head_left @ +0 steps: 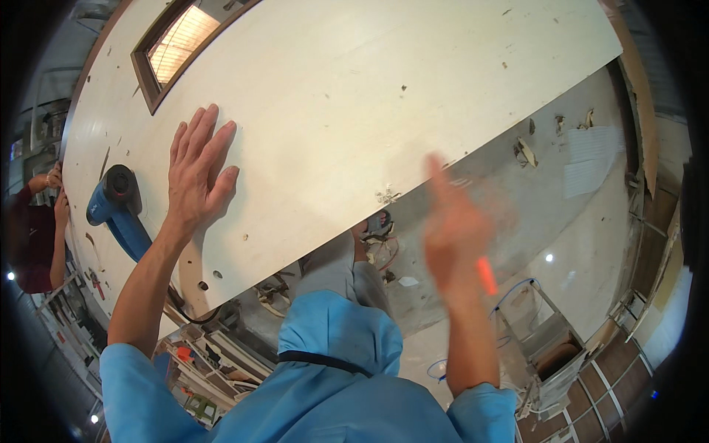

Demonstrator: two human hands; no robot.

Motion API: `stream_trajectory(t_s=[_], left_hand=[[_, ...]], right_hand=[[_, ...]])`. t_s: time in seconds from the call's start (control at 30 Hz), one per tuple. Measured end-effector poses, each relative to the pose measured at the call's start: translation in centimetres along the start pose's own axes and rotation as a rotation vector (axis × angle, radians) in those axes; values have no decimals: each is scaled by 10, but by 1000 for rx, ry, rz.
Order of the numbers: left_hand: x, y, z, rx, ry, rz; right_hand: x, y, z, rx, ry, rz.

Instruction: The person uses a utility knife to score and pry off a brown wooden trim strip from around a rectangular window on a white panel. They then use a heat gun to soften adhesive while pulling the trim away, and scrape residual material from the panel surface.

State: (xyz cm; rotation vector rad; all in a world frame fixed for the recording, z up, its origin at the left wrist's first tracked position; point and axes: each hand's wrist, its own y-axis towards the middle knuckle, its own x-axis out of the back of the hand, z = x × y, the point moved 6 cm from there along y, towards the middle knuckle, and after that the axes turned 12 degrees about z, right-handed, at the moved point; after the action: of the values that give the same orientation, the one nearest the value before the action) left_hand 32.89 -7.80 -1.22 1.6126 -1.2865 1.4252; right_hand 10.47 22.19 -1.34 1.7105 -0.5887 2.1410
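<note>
Resting palm-down, the left hand point(199, 166) lies on a broad white panel point(332, 148), its fingers straight and a little apart, gripping nothing. The panel stretches under that hand and away beyond both hands. The right hand point(458, 232) is blurred, with its index finger stretched forward over the panel's near edge; whether the fingertip touches the surface, I cannot tell. An orange-red object point(486, 275) shows at the right hand's outer side, near the wrist, but the blur hides whether the remaining fingers close around it.

Between the hands, nearer the right one, pale crumbs point(386, 195) cling to the panel's edge. Just left of the left forearm, a blue heat gun point(127, 230) with a dark nozzle sits on the panel. Ahead of the left hand is a dark-framed opening point(148, 87). Well to the left of that hand, a co-worker's hands point(53, 177) are at the panel's far side. Ahead and to the right of the right hand, ragged scraps point(526, 153) lie on the grey floor point(502, 159).
</note>
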Motion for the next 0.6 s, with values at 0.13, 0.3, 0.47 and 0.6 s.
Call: stream_trajectory(t_s=[0.13,0.3,0.47,0.6], left_hand=[[3,-2,-3,11,-11,9],[9,-4,0,51,-17,-15],[-6,-20,-48,382,81,-94],[-36,-10,-167,237,91,-93]], right_hand=[[-18,-56,158,475,98,206],[-2,-74,176,399,655,173],[31,-68,-16,-226,831,-80],[66,-94,-142,-577,773,-337]])
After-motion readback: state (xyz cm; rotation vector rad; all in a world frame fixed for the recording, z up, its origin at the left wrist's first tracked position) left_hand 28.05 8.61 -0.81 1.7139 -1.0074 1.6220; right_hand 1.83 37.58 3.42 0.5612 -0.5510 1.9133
